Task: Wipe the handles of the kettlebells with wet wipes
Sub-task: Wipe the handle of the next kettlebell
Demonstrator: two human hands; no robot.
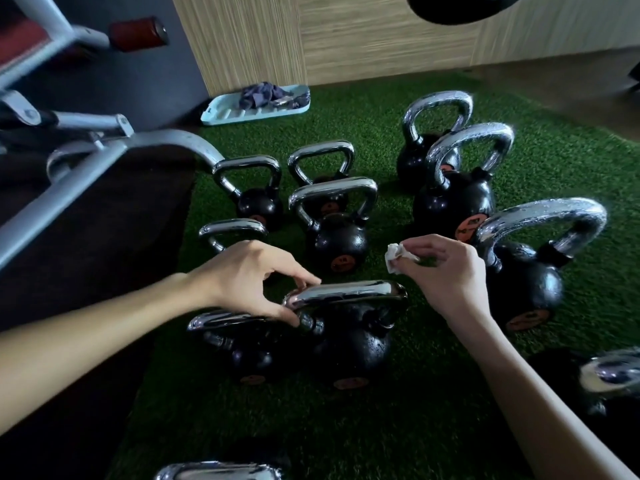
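Left hand was pinching the left corner of the nearest kettlebell at its handle, steadying it on the green turf. Right hand pinched a scrunched-up wet wipe near the handle's right end, not touching it yet. My take: open the wipe flat, wrap it round the bar and drag it end to end, curved corners included.

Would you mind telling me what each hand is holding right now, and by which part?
The left hand grips the near kettlebell's handle at its left corner; the right hand pinches a crumpled wet wipe by one edge.
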